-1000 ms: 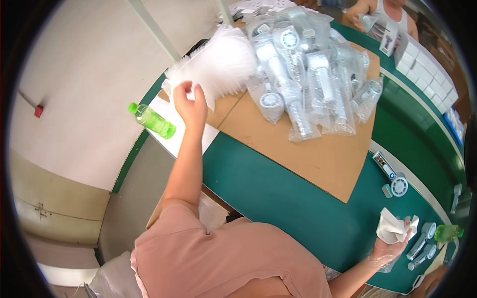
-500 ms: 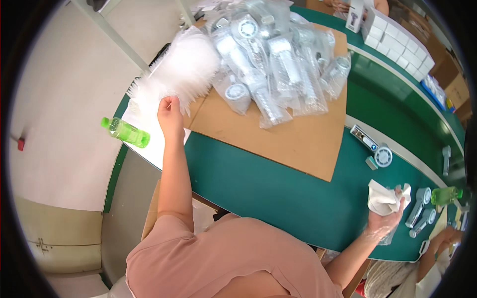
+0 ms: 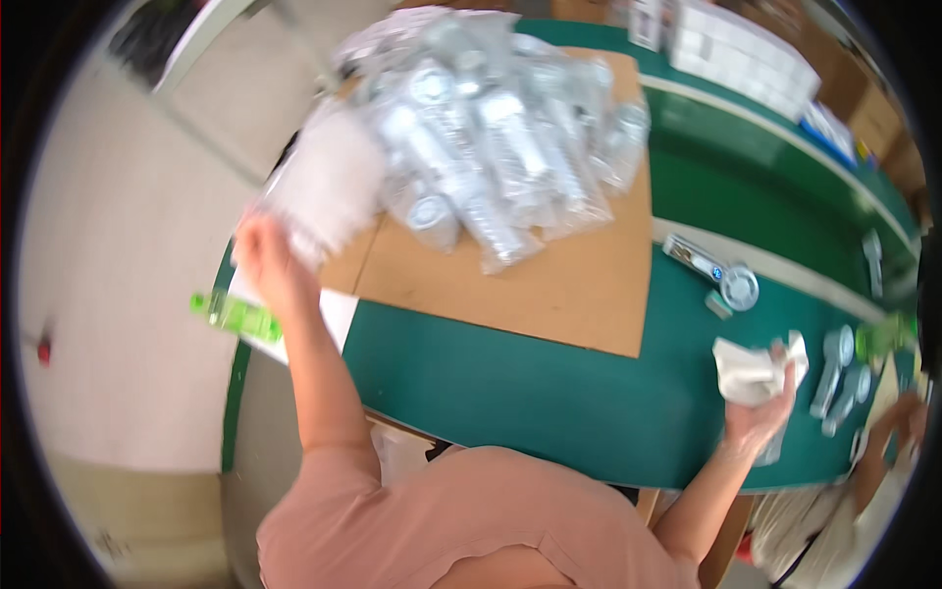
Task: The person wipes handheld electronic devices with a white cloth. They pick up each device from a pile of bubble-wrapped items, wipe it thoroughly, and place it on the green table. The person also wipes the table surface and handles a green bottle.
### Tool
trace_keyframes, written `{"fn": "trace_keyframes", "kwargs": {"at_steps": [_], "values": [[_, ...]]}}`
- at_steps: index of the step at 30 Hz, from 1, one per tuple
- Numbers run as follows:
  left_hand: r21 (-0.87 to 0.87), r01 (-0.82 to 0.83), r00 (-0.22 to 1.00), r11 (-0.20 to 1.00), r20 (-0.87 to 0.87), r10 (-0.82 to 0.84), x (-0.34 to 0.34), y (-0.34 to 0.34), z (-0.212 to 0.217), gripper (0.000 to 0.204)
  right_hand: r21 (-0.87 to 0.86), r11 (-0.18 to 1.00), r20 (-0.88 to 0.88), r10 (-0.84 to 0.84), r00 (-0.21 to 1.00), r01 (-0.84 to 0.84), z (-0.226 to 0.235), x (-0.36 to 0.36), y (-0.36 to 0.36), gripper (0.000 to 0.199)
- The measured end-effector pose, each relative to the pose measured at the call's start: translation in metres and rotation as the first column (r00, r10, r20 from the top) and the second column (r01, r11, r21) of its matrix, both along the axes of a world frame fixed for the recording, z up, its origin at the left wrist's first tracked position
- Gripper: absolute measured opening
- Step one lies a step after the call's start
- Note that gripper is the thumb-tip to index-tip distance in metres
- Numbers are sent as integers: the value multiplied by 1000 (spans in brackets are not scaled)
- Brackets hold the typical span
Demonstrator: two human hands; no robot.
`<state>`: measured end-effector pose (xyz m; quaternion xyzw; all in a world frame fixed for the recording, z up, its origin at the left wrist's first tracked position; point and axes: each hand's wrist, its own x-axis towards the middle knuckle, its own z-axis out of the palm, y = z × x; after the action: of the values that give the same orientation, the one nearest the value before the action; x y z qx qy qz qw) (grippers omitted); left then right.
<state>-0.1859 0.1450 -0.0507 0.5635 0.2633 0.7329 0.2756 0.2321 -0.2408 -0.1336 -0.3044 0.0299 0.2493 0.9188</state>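
beside bagged parts (image 3: 491, 147) (blurred), left hand (image 3: 267, 267) grips white bags (image 3: 329, 187).

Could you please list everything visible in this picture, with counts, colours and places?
Green work table: one, green, centre.
Brown cardboard sheet: one, brown, on the table.
Clear plastic-bagged items: a heap, count unclear, silvery, on the cardboard's far end.
White fluffy bundle: one, white, blurred, at the table's left corner.
Green bottle: one, lying at the left table edge.
White boxes: a row, top right.
Silver handheld tool: one, right of the cardboard.
Crumpled white cloth: one, at the right.
Left hand: at the fluffy bundle.
Right hand: holding the cloth.
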Motion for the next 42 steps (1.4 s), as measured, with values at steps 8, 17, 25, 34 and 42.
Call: {"fn": "trace_keyframes", "kwargs": {"at_steps": [8,17,25,34,42], "values": [[3,662,318,749,-906,-278,148,-136,-15,10,35,999,-28,-40,999,41,3,-1,9,33],[-317,762,-175,565,-941,-291,230,-154,-44,45,125,991,-127,-31,991,47,8,2,11,27],[-232,745,-14,625,-943,-334,250,-134,-69,45,198,869,33,-468,883,454,63,42,-48,41],[-204,773,44,601,-928,-371,253,-130,-75,41,-411,-238,624,631,462,880,41,154,-107,56],[-220,760,34,611,-926,-375,252,-128,-74,40,-558,-321,414,691,592,765,39,180,-73,66]]}}
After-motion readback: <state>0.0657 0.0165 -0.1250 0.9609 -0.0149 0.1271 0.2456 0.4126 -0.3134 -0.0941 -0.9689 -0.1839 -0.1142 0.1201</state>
